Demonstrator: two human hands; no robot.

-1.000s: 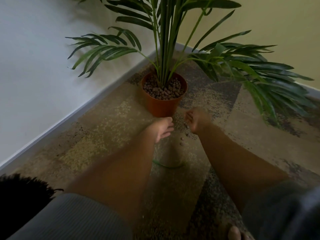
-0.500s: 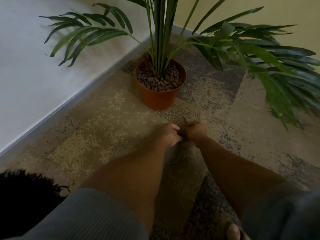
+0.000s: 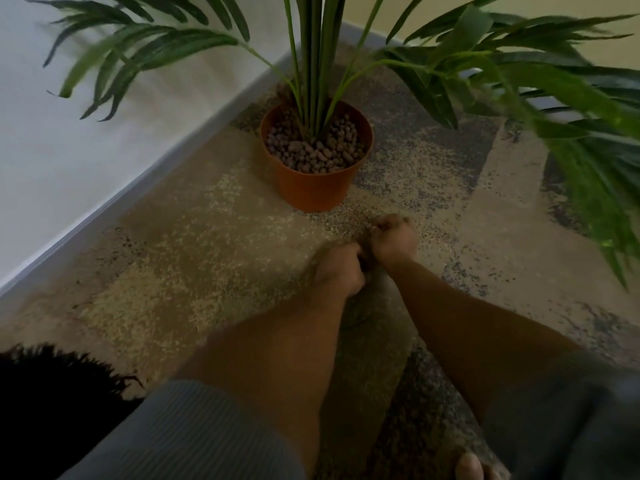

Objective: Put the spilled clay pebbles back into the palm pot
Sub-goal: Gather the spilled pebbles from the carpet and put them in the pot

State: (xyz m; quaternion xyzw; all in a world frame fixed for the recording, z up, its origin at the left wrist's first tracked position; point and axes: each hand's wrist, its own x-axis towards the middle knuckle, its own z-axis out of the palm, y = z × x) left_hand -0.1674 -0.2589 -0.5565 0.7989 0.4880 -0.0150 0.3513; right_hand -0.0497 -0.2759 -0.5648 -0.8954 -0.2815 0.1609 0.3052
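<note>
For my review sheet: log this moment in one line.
left hand curled, contents hidden | right hand curled, contents hidden | both on carpet before palm pot

An orange palm pot (image 3: 313,188) stands upright on the carpet in the corner, green fronds rising from its middle. Brown clay pebbles (image 3: 313,150) fill it nearly to the rim, packed around the stems.

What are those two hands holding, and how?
It cannot be told. Left hand and right hand are curled together on the carpet; anything inside them is hidden.
</note>
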